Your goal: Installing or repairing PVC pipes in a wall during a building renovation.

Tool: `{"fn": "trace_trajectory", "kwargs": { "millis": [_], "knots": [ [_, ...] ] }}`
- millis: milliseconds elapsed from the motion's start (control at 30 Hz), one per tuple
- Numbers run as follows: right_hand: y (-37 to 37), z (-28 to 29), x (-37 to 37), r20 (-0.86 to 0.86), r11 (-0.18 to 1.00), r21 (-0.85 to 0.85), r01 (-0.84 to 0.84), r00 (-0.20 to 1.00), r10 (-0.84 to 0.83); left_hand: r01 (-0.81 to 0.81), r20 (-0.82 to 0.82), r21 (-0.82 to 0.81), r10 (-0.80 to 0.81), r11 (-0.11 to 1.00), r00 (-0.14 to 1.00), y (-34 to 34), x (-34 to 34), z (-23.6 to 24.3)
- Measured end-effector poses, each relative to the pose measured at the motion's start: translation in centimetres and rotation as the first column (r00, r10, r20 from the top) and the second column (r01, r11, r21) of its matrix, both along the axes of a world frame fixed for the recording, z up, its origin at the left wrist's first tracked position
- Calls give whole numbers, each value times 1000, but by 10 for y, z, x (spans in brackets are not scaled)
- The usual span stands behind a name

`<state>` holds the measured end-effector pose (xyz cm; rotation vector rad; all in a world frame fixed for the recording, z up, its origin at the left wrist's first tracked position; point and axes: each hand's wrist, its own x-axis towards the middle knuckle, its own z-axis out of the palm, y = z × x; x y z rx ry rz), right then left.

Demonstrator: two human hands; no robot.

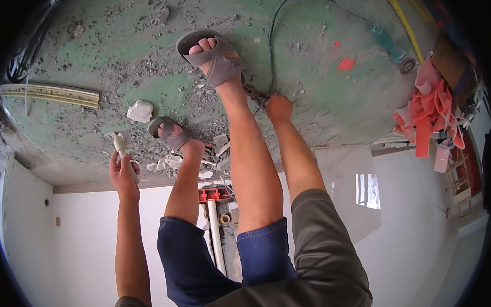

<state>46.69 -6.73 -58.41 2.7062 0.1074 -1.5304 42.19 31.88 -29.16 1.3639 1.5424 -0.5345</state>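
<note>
So the left hand has a white tube-shaped piece, and the fingers are curled around its lower part with the thumb laid along it. The wider end pokes out past the fingertips, over the grey rubble on the green floor, and a bit of the lower end shows below the thumb. Can't tell exactly what the piece is, tbh. Right hand is down low just beside the person's right sandal, next to a dark cable and a small dark object. Its fingers are mostly hidden, so I can't tell if they're pinching anything. There's a chunky white lump between the white piece and the left sandal, plus a teal angle grinder well off to the right.
</note>
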Motion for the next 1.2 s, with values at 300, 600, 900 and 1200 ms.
{"fn": "trace_trajectory", "kwargs": {
  "millis": [300,600,900,1200],
  "knots": [
    [-66,118,-87,-268,896,-160,413,856,-443,167,99,-106,-157,980,983,-59,107,23],
    [-100,358,-157,-203,546,-305,780,507,-838,324,160,-131,-303,937,940,-67,141,141],
    [-129,532,-192,-178,-720,-307,622,-781,-599,544,-38,-353,-593,761,804,-77,192,259],
    [-142,615,-103,-495,-852,-9,524,-743,-451,653,270,-349,-596,672,757,-119,345,367]
  ]
}}
